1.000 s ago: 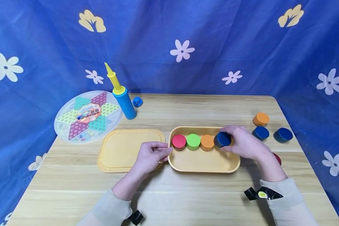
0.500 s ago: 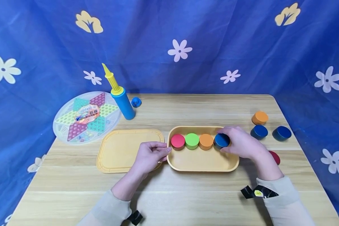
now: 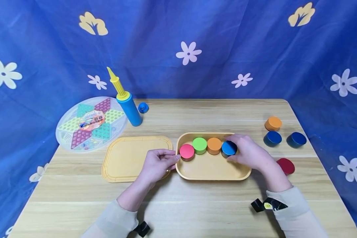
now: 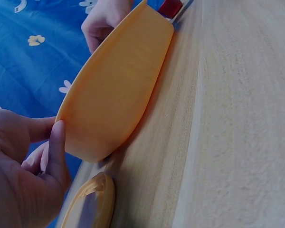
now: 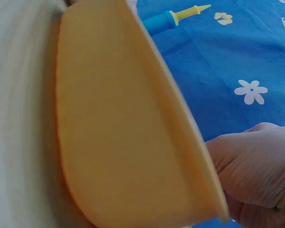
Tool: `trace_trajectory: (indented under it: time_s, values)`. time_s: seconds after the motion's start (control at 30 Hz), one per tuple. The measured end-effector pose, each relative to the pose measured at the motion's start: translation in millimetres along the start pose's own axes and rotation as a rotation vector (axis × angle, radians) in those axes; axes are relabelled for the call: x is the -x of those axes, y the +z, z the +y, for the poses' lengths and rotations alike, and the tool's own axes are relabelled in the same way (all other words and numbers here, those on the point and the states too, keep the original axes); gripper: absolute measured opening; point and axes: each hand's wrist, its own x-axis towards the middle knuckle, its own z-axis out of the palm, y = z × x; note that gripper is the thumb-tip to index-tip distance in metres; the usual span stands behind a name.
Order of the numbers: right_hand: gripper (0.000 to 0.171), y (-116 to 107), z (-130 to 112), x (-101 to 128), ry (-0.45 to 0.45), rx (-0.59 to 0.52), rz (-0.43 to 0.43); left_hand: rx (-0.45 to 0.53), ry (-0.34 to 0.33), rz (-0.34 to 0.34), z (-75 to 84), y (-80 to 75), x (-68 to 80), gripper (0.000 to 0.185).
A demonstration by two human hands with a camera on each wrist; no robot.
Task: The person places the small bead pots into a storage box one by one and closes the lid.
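A yellow plastic box [image 3: 214, 176] stands on the table, holding a row of round blocks. From left to right they are a red block [image 3: 187, 151], a green block [image 3: 199, 144], an orange block [image 3: 214, 145] and a blue block [image 3: 229, 148]. My right hand [image 3: 248, 152] reaches over the box's right end and grips the blue block between thumb and fingers. At the opposite end, my left hand [image 3: 159, 164] pinches the rim; the left wrist view shows the thumb [image 4: 57, 145] against the outer wall. In the right wrist view the box wall hides the blocks.
A yellow lid [image 3: 131, 158] lies left of the box, partly under the left hand. Farther left are a Chinese checkers board [image 3: 92, 124], a blue-yellow hand pump [image 3: 129, 105] and a small blue piece [image 3: 143, 107]. Loose orange [image 3: 273, 123], blue [image 3: 272, 138] and red [image 3: 286, 166] blocks lie at right.
My right hand has slid the blue block left along the box. The green and orange blocks have shifted left and back, and the red one slightly forward. My left hand stays at the rim.
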Motion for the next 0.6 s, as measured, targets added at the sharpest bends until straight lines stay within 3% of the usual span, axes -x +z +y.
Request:
trace_trajectory:
  time_s: [0.6]
  values:
    - [0.070, 3.9, 4.5, 13.0, 0.010, -0.039, 0.090, -0.012, -0.012, 0.006, -0.5, 1.9, -1.5, 0.026]
